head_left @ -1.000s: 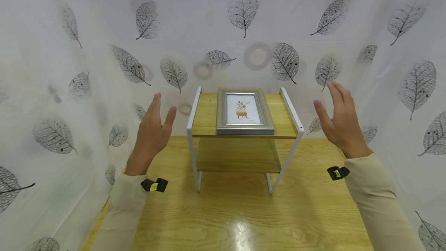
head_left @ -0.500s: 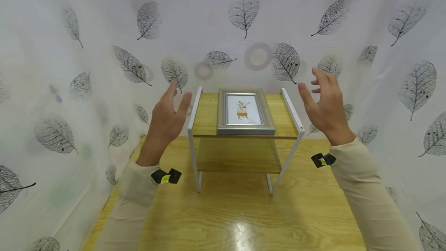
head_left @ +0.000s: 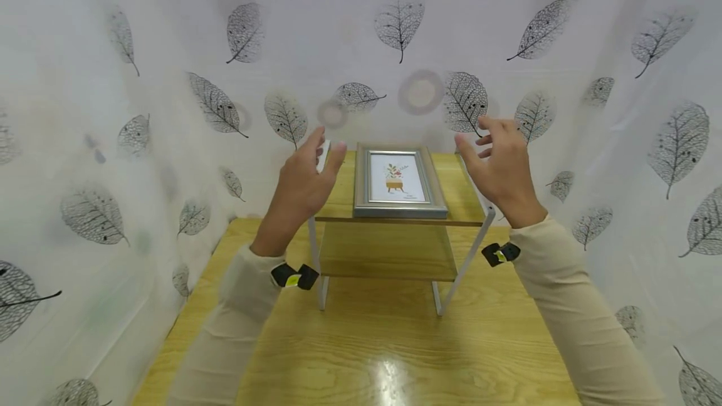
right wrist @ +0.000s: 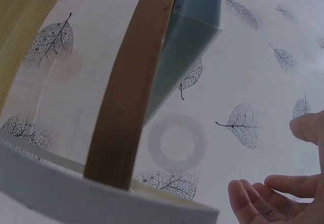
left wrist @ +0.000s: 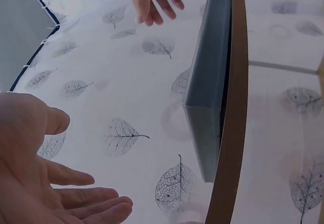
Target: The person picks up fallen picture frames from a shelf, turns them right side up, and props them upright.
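Observation:
A picture frame (head_left: pixel 400 210) with a silver-beige border and a drawing of a potted plant lies flat on the upper board of a small two-tier shelf (head_left: pixel 338 199). My left hand (head_left: pixel 301 183) is raised over the shelf's left side, apart from the frame, with thumb and fingers spread. Over the right side hovers my right hand (head_left: pixel 499 165), its fingers gently bent and holding nothing. In the left wrist view, the picture frame (left wrist: pixel 207 57) appears edge-on beside the board, away from the left hand (left wrist: pixel 66 173). The right wrist view has the right hand (right wrist: pixel 283 183) clear of the frame's edge (right wrist: pixel 187 46).
The shelf has white metal legs (head_left: pixel 465 271) and a lower board (head_left: pixel 389 252). It stands on a glossy wooden surface (head_left: pixel 361 343). A pale curtain (head_left: pixel 350 24) printed with dark leaves hangs behind and along both sides.
Both hands have moved inward, the left one rightward and the right one leftward, coming closer to the picture frame. The frame and shelf stay where they were.

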A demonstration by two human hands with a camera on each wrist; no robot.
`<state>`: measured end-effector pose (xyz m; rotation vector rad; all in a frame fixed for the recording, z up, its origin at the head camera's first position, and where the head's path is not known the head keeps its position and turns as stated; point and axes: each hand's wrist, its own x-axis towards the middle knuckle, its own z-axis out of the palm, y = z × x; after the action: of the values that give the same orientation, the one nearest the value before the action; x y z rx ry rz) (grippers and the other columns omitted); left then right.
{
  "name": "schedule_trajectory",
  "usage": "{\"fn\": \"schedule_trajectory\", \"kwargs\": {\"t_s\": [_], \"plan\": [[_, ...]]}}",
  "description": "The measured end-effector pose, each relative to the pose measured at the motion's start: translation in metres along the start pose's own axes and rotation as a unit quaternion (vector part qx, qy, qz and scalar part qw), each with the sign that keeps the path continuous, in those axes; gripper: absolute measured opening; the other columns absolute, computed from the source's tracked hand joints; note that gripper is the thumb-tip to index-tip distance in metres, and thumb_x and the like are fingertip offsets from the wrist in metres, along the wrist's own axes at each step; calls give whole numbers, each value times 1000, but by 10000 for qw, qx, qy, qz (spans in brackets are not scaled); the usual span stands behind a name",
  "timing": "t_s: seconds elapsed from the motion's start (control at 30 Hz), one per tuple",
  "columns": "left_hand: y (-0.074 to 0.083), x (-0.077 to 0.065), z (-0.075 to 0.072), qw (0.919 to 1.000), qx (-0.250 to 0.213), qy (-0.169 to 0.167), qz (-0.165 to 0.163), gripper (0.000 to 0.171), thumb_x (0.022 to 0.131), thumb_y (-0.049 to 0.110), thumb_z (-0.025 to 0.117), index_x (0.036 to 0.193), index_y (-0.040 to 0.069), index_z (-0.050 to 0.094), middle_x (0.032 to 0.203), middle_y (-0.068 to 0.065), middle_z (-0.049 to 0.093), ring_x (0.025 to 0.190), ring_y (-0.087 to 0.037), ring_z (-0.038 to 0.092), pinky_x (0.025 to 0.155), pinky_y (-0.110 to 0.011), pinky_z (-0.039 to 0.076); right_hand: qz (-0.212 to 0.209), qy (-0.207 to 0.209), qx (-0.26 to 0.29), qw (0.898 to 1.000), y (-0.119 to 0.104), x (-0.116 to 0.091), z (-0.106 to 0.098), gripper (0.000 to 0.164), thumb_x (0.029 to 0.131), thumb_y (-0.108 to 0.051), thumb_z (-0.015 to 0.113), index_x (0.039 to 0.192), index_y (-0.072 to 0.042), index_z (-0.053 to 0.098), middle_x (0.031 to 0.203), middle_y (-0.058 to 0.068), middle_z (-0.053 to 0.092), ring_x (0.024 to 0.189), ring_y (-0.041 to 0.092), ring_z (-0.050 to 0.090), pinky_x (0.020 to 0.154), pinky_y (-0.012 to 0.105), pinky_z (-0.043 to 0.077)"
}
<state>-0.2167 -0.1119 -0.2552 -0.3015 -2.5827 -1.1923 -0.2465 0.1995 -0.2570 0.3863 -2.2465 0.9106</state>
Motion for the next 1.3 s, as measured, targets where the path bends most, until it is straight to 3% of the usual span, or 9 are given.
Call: {"fn": "schedule_trajectory", "kwargs": {"t_s": [0.3, 0.5, 0.6, 0.73, 0.9, 1.0, 1.1, 1.2, 1.3], "plan": [[6, 10, 17, 9975, 383, -573, -151, 70, 106, 52, 41, 160, 8, 29, 158, -14, 40, 135, -34, 51, 109, -52, 43, 449, -713, -334, 9959, -5, 4, 13, 60, 100, -38, 61, 134, 11, 55, 128, 28, 54, 102, 41, 64, 83, 55, 54], [8, 13, 25, 9946, 576, -847, -169, 72, 107, 52, 40, 159, 4, 27, 163, -14, 31, 147, -35, 33, 120, -50, 27, 557, -1194, -536, 9898, -8, 4, 20, 62, 100, -40, 60, 135, 12, 54, 128, 27, 54, 102, 40, 62, 86, 54, 50], [9, 15, 29, 9937, 648, -897, -173, 72, 107, 51, 41, 158, 2, 27, 162, -15, 31, 148, -36, 31, 121, -49, 26, 549, -1469, -704, 9851, -9, 3, 24, 64, 102, -40, 58, 136, 13, 52, 128, 29, 53, 101, 40, 62, 87, 54, 51], [6, 19, 36, 9935, 677, -901, -130, 69, 107, 48, 44, 155, -1, 35, 156, -19, 42, 142, -37, 41, 117, -50, 33, 555, -1763, -781, 9797, -9, 0, 29, 66, 103, -41, 56, 136, 16, 51, 127, 32, 53, 98, 41, 62, 88, 55, 51], [5, 19, 40, 9926, 728, -960, -157, 63, 107, 46, 45, 148, -3, 45, 143, -20, 55, 130, -36, 53, 110, -50, 43, 573, -2086, -936, 9718, -10, -1, 34, 62, 103, -37, 56, 131, 17, 55, 126, 34, 57, 112, 46, 57, 96, 60, 47], [5, 19, 42, 9916, 916, -899, -147, 57, 107, 44, 47, 133, -6, 55, 125, -21, 62, 114, -34, 60, 99, -46, 51, 650, -2287, -1007, 9661, -11, -1, 37, 59, 103, -34, 55, 130, 18, 56, 129, 35, 58, 123, 49, 52, 103, 62, 43], [5, 20, 43, 9903, 1153, -776, -44, 46, 106, 40, 50, 97, -4, 61, 92, -16, 61, 86, -28, 58, 78, -40, 53, 690, -2389, -1062, 9627, -11, -1, 40, 51, 103, -32, 54, 116, 16, 64, 131, 35, 58, 125, 51, 52, 105, 62, 42], [4, 21, 46, 9879, 1378, -703, 65, 46, 106, 37, 52, 73, 5, 51, 72, -8, 48, 69, -23, 49, 63, -34, 46, 601, -2361, -1162, 9629, -10, -2, 43, 42, 101, -30, 55, 80, 6, 62, 94, 29, 66, 90, 42, 65, 83, 53, 54], [2, 22, 48, 9859, 1532, -660, 150, 48, 106, 34, 53, 66, 9, 44, 65, -3, 41, 63, -20, 45, 57, -32, 41, 477, -2264, -1242, 9649, -8, -2, 46, 44, 99, -26, 57, 62, -9, 43, 60, 8, 45, 58, 25, 46, 56, 39, 41]]}}
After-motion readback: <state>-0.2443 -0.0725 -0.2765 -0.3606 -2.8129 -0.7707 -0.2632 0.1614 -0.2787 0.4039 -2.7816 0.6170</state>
